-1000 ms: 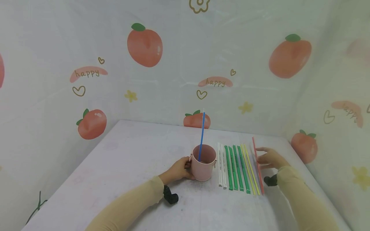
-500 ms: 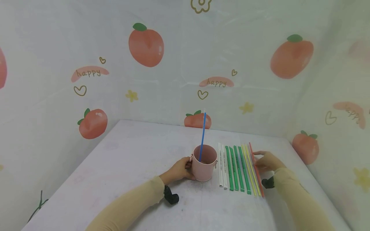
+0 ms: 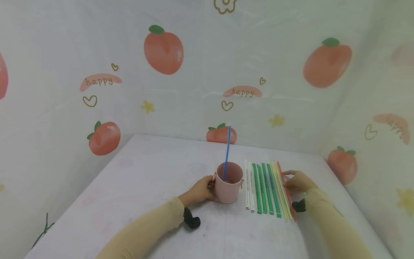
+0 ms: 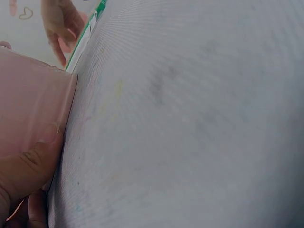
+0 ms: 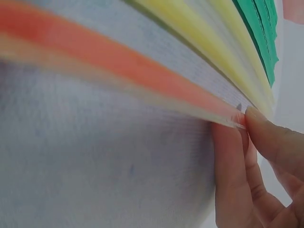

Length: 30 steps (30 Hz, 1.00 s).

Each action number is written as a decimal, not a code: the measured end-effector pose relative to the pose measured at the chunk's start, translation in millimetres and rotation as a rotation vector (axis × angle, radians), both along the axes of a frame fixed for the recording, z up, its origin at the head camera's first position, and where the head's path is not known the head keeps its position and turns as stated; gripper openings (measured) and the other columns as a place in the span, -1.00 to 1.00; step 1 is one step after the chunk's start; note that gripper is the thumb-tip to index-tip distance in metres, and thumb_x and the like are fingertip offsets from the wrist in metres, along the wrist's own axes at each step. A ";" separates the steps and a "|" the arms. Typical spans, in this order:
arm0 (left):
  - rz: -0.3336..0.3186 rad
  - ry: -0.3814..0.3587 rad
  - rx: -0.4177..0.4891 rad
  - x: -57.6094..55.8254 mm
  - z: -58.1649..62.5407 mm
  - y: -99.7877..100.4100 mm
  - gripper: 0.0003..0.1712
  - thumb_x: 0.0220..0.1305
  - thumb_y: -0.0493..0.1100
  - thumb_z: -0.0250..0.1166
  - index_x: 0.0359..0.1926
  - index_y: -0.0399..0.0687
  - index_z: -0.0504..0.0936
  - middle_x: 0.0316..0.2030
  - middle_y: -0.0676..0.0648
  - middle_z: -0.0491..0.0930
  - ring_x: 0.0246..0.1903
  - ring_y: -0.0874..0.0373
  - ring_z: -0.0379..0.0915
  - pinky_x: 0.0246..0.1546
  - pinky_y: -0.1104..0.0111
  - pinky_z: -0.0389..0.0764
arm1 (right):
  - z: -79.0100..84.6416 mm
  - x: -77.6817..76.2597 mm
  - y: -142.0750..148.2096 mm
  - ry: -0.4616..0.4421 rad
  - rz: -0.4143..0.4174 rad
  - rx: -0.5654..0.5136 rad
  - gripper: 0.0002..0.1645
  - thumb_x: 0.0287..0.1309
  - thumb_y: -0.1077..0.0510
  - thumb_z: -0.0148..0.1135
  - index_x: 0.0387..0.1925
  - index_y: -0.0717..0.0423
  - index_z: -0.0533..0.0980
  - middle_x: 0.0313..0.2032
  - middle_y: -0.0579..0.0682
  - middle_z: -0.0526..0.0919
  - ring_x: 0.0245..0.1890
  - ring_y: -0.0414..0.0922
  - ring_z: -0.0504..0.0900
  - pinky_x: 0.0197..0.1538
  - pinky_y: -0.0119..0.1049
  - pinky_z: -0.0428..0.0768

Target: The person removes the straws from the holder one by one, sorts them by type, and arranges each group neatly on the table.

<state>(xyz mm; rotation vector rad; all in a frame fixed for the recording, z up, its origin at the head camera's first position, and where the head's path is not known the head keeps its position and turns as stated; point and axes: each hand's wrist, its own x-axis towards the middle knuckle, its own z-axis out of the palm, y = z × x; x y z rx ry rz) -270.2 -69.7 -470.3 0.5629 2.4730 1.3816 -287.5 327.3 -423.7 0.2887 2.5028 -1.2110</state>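
My left hand [image 3: 203,189] grips the side of a small pink bucket [image 3: 226,190], its thumb against the outer wall near the base in the left wrist view. A blue straw [image 3: 227,147] leans upright inside the bucket. On the right, my right hand [image 3: 299,181] pinches a red straw [image 5: 133,66] between thumb and fingers, close over the table. The red straw runs alongside two yellow straws [image 3: 280,190]; its lower end angles slightly away from the person's left side. Part of the right hand's grip is hidden behind the straw and the fingers.
Between the bucket and the yellow straws lie several green-wrapped straws [image 3: 262,189] and two white-wrapped straws [image 3: 247,185], all in a row. A white cloth [image 3: 155,162] covers the table. A fruit-printed curtain [image 3: 194,93] stands behind and at the sides.
The right hand has moved left with the red straw, bringing it beside the yellow straws, its far end now lower in view. The left hand stays on the bucket.
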 end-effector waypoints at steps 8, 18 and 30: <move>-0.003 -0.010 0.009 -0.4 0.2 0.3 -0.08 -0.13 -0.32 0.57 0.29 -0.27 0.34 0.16 -0.22 0.47 0.19 -0.12 0.43 0.26 0.12 0.49 | -5.4 -4.1 3.8 0.005 -0.007 0.018 -0.17 0.10 0.35 0.29 0.36 0.41 0.14 -0.25 0.13 0.62 -0.42 -0.20 0.62 -0.28 -0.33 0.69; 0.000 -0.009 0.004 -0.9 0.8 0.8 -0.12 -0.13 -0.33 0.57 0.26 -0.26 0.37 0.15 -0.21 0.48 0.18 -0.12 0.44 0.25 0.11 0.49 | -11.1 -5.6 10.6 -0.009 0.003 0.000 -0.14 0.12 0.27 0.32 0.38 0.36 0.14 -0.07 0.26 0.54 -0.32 -0.16 0.58 -0.25 -0.37 0.65; -0.002 -0.007 0.011 -3.2 -2.3 0.0 -0.16 -0.14 -0.31 0.57 0.21 -0.22 0.41 0.15 -0.19 0.49 0.18 -0.11 0.44 0.25 0.10 0.50 | -10.8 -2.7 13.6 -0.038 -0.025 -0.038 -0.11 0.13 0.20 0.35 0.41 0.30 0.14 -0.14 0.15 0.56 -0.30 -0.12 0.55 -0.25 -0.38 0.62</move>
